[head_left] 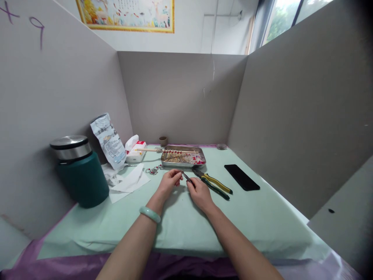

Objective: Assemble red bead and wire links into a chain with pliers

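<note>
Just in front of the metal tray [183, 165], my two hands meet over the pale green cloth. Thumb and fingers of my left hand [170, 182] are pinched together on something too small to make out. Held in my right hand [200, 193] is a pair of dark, slim tweezers [186, 176], their tips touching or very close to the left fingertips. Gold and red beads fill the tray, and a wooden stick [148, 150] strung with red-beaded pieces lies across it. Pliers [217, 184] with green and yellow handles rest beside my right hand. Wire rings with red beads [154, 170] lie left of the tray.
A black phone [241, 177] lies at right. On the left stand a green vacuum jar [83, 179], a silver pouch [109, 140] and a tissue pack [136, 154], near white paper [131, 183]. A small brown cup [163, 141] sits behind. Grey partitions [183, 97] enclose three sides.
</note>
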Demonstrator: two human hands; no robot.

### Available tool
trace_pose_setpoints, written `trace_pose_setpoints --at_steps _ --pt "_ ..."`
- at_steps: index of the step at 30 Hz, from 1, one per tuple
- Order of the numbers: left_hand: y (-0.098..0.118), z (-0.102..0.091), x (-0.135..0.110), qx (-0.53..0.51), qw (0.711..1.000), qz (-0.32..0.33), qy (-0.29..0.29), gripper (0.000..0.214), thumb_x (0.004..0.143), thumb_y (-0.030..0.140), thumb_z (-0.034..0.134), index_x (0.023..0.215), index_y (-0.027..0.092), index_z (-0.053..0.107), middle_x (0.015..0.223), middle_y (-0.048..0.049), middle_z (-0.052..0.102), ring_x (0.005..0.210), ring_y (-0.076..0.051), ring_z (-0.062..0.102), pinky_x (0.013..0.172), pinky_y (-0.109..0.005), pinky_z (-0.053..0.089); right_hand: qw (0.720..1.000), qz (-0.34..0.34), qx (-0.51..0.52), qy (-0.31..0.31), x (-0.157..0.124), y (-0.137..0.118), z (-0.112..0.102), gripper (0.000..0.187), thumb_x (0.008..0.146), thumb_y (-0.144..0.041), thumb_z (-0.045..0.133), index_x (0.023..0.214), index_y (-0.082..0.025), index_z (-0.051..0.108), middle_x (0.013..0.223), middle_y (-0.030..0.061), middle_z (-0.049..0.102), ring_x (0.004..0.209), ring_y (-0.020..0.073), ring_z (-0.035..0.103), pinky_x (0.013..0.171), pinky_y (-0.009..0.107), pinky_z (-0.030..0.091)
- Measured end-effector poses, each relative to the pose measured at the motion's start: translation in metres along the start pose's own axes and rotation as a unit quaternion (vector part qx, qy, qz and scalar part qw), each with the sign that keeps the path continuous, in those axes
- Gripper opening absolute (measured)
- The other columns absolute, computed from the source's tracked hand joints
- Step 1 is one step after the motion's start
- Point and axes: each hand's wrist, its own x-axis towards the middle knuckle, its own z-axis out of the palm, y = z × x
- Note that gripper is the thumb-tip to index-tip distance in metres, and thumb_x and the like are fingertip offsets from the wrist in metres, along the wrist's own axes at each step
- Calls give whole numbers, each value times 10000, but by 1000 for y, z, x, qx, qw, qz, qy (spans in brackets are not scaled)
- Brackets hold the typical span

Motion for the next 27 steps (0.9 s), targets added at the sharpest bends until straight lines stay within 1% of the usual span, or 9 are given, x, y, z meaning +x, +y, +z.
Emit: trace_pose_setpoints --at_steps 6,11,13,16,18,23,27 --pt "-2 0 1 -3 1000 -6 -13 332 676 382 699 839 120 579 618 14 572 442 -49 398 456 -209 329 999 2 -31 8 0 2 2 206 920 -261 413 864 -188 597 830 41 633 791 172 587 709 245 386" --pt "-3 1 0 0 1000 -14 -15 306 680 375 694 836 133 592 612 25 557 436 -45 387 444 -201 319 998 17 -49 20 0 3 3 206 910 -248 416 825 -183 592 806 54 623 781 185 581 693 261 370" --pt "-2 2 -1 1 999 -21 -24 294 703 406 669 789 135 596 593 23 545 435 -47 382 439 -201 317 998 17 -51 19 0 3 3 208 909 -247 418 811 -183 590 793 50 617 767 183 577 682 260 367" --pt "-1 1 -3 11 998 -37 -44 347 749 462 613 662 126 595 467 36 453 407 -58 361 415 -205 293 999 11 -50 12 0 2 2 209 910 -249 419 808 -187 590 783 41 613 749 174 572 670 254 367" --pt "0 1 -3 17 998 -40 -43 363 748 468 613 632 124 594 441 42 424 398 -58 351 406 -206 287 999 8 -48 11 0 1 2 200 910 -253 423 824 -188 591 799 42 618 767 176 573 681 253 372" --pt "4 0 -4 17 1000 -24 -6 325 685 437 674 753 126 605 635 4 570 438 -48 386 424 -203 346 999 13 -45 13 0 1 1 204 916 -265 417 840 -184 588 832 53 624 801 185 574 705 261 381" --pt "6 0 -4 28 999 -21 7 317 651 407 707 740 130 582 651 -3 588 460 -58 424 439 -204 379 999 14 -40 9 0 1 1 210 918 -268 413 857 -182 595 843 57 631 815 187 579 723 264 388"
